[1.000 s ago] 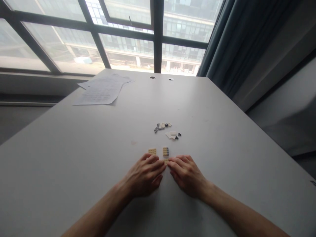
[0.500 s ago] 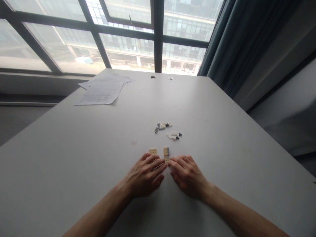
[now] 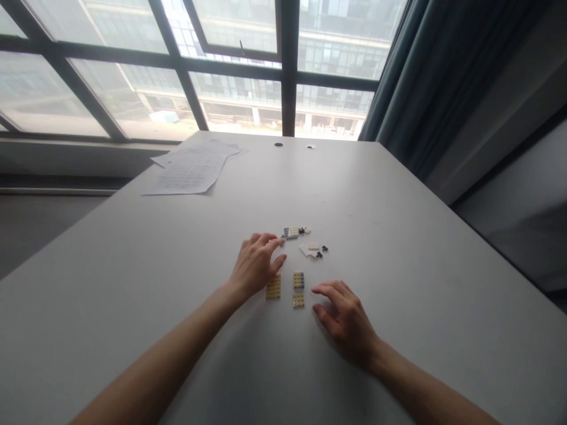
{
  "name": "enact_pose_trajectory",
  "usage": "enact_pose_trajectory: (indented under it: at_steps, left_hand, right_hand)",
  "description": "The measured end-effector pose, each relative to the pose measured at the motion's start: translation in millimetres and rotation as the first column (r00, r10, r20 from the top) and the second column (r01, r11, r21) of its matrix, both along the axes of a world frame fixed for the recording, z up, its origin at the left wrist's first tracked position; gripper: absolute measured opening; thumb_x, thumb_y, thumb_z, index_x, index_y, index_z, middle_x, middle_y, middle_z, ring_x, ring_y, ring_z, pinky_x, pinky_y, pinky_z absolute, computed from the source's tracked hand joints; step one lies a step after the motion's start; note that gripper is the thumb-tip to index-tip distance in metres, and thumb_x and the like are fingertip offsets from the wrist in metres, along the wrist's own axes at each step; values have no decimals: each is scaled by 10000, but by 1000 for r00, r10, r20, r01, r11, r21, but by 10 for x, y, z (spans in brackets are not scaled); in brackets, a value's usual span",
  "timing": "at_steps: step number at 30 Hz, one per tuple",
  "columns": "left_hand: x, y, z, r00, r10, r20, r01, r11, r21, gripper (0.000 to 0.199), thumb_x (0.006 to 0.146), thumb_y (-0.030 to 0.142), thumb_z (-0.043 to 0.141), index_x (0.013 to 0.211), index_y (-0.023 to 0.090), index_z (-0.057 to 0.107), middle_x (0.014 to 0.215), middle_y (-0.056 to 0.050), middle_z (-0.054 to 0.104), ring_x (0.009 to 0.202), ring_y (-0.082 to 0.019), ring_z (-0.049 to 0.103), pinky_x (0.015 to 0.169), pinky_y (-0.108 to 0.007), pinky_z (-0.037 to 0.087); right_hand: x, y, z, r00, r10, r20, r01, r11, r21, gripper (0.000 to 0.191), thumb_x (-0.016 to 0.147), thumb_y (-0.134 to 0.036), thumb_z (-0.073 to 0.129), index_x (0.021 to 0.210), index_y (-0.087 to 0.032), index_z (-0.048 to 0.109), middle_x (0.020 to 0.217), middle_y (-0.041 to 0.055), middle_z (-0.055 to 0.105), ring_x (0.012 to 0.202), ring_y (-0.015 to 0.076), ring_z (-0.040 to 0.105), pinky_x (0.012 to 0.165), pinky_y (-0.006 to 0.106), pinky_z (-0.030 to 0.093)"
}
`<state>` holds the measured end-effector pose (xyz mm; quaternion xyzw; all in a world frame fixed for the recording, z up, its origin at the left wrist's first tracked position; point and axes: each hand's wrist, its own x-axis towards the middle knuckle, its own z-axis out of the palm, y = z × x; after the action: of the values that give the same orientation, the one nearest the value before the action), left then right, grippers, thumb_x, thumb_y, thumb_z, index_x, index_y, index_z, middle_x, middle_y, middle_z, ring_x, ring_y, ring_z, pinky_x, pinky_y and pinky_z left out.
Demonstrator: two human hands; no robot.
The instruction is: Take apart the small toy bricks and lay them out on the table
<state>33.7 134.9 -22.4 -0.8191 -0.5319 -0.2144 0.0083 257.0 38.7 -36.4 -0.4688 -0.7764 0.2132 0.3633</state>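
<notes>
My left hand (image 3: 256,264) reaches over the table with thumb and fingers apart. Its fingertips are at a small grey piece (image 3: 282,241), partly hidden, beside a group of grey and white building bricks (image 3: 293,232). Under its wrist side lies a tan studded brick plate (image 3: 273,287). My right hand (image 3: 343,316) rests open on the table, fingers parted, holding nothing. Just left of it lie a tan brick piece with a blue-grey edge (image 3: 298,280) and, nearer to me, a smaller tan brick piece (image 3: 298,300).
Flat white pieces (image 3: 309,248) and small black pieces (image 3: 325,248) lie right of the grey-white group. Printed papers (image 3: 190,171) spread at the table's far left. Two round holes sit near the far edge, before a window; a dark curtain (image 3: 411,77) hangs at the right.
My left hand has moved forward from the tan pieces to the grey piece. My right hand has drawn slightly right and opened, leaving the small tan piece uncovered. The view has shifted a little.
</notes>
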Motion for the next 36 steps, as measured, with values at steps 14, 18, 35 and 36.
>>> enact_pose_trajectory:
  at_steps: [14,18,35,36]
  left_hand:
    - [216,260,-124,996,-42,-79,50,993,111,181,870,260,547,815,196,706,1030,-94,661,1001,-273,510,845,-454,387]
    - [232,248,-120,996,-59,-72,67,992,106,186,883,258,549,787,199,696,963,-68,676,952,-252,523,833,-436,383]
    - [374,-657,304,849,-354,392,365,930,49,99,892,207,561,859,204,654,757,-21,657,776,-159,544,744,-292,438]
    - [388,-676,286,828,-356,434,374,926,46,97,888,205,567,865,205,661,757,-23,658,775,-157,547,733,-284,447]
  right_hand:
    - [0,10,-16,998,-4,-67,2,1000,-26,208,828,-154,563,1023,-195,627,986,74,635,942,221,564,853,372,466]
    - [9,17,-7,994,-27,-107,22,999,-50,189,829,-152,559,998,-193,633,971,72,637,944,215,570,849,360,469]
    - [-57,-63,30,901,-122,-417,110,993,-53,54,836,-181,618,880,-212,616,808,13,669,750,151,638,712,273,514]
    - [-56,-62,44,908,-108,-406,102,994,-36,38,839,-172,611,840,-210,615,800,13,665,749,151,637,709,272,512]
